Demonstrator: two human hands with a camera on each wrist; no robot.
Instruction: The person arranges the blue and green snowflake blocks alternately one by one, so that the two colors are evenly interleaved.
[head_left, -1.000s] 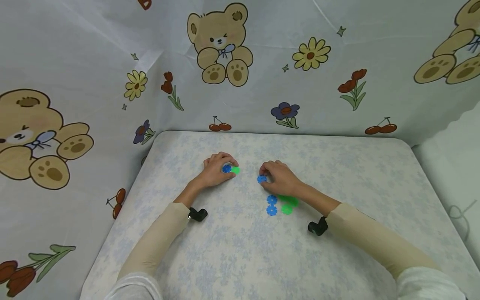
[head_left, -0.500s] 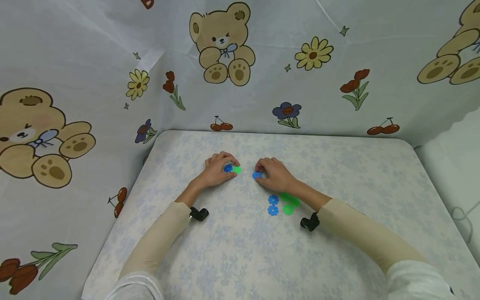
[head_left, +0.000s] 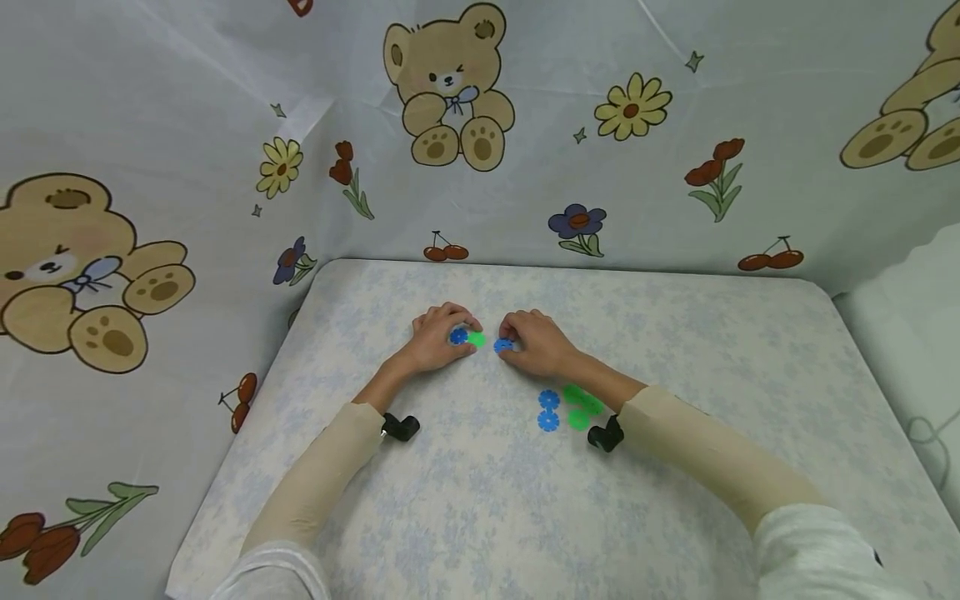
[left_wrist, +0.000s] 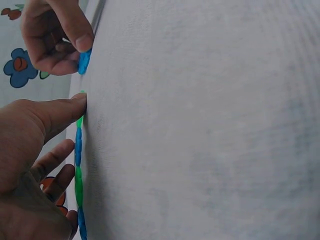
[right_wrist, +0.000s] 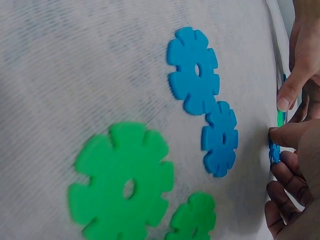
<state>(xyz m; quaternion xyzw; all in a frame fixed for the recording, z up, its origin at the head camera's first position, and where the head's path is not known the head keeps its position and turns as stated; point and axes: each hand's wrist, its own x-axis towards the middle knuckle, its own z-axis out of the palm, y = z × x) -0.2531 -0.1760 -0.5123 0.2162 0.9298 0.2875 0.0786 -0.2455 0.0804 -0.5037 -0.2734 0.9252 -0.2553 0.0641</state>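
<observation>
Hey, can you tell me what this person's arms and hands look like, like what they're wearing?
The left hand and right hand are bare. Both arms have snug, plain beige sleeves, with looser white sleeves higher up. A small black device sits at each wrist.

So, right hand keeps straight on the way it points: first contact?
The right hand would likely bring its blue disc against the green disc in the left hand; heights are unclear.
</observation>
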